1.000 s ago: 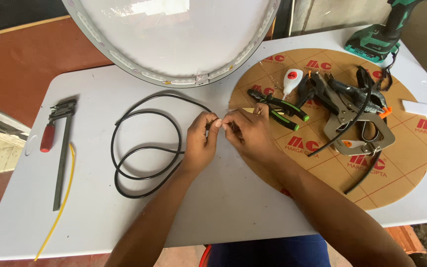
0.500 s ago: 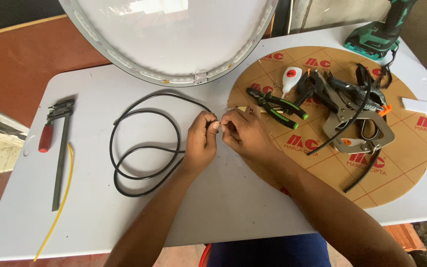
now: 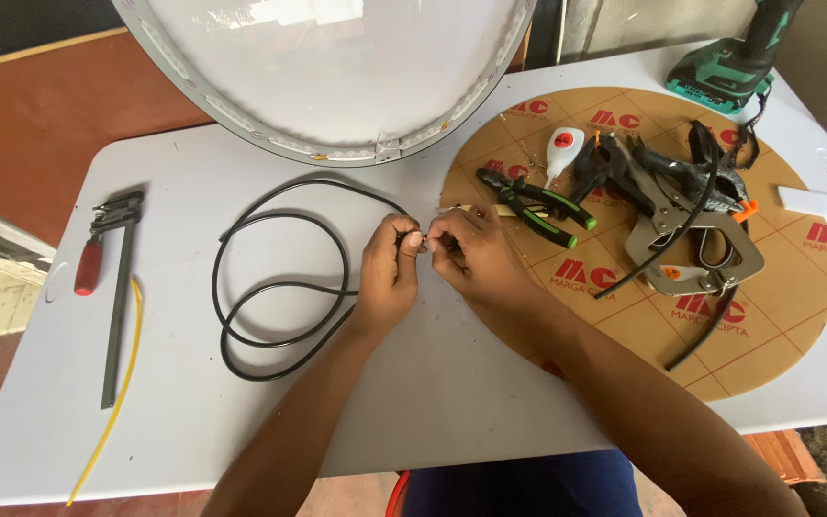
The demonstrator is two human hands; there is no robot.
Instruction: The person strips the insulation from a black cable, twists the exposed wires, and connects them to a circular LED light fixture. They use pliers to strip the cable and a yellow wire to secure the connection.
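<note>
My left hand (image 3: 390,273) and my right hand (image 3: 471,254) meet at the middle of the white table (image 3: 193,421), fingertips pinched together on the end of a black cable (image 3: 279,287). The cable lies in loose loops to the left of my hands. A small pale piece pokes out beyond my right fingers; what it is cannot be made out. My right forearm lies over the edge of a round brown disc (image 3: 787,316).
On the disc lie green-handled pliers (image 3: 533,203), a white glue bottle (image 3: 562,153), locking clamps (image 3: 691,239) and black straps. A green cordless drill (image 3: 734,67) stands far right. A red-handled bar clamp (image 3: 112,287) and yellow wire (image 3: 112,412) lie left. A large clear dome (image 3: 327,67) sits behind.
Both hands stay pinched on the cable end with only slight finger movement. The cable loops have barely shifted.
</note>
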